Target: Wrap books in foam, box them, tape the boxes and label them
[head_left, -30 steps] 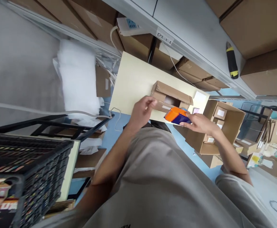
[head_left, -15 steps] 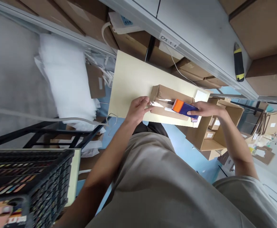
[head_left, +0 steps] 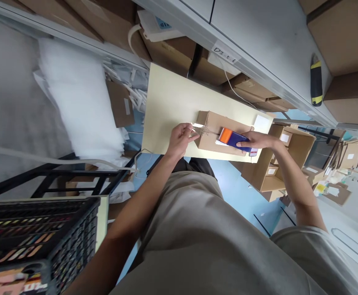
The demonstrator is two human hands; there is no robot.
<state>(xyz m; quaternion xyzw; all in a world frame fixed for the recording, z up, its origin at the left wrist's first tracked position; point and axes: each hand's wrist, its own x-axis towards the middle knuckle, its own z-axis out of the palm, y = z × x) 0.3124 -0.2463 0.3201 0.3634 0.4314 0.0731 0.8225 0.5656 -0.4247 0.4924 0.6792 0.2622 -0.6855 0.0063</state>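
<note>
A long cardboard box (head_left: 217, 127) lies on the cream-coloured board of the table (head_left: 166, 94). At the box's left end my left hand (head_left: 180, 139) pinches the end of a strip of clear tape (head_left: 198, 128), which reaches onto the box. My right hand (head_left: 252, 140) is closed round a tape dispenser (head_left: 236, 138), dark blue with an orange front, resting over the top of the box. A phone-like item (head_left: 253, 152) shows just below my right wrist.
Above the table runs a shelf edge (head_left: 228, 53) with cardboard boxes and a yellow-black cutter (head_left: 316, 82). White foam sheets (head_left: 77, 98) hang at the left. A black crate (head_left: 74, 237) stands lower left, an open carton (head_left: 298, 151) at the right.
The tape dispenser and my right hand have shifted slightly left along the box. My left hand now holds the tape end a little off the box's left end.
</note>
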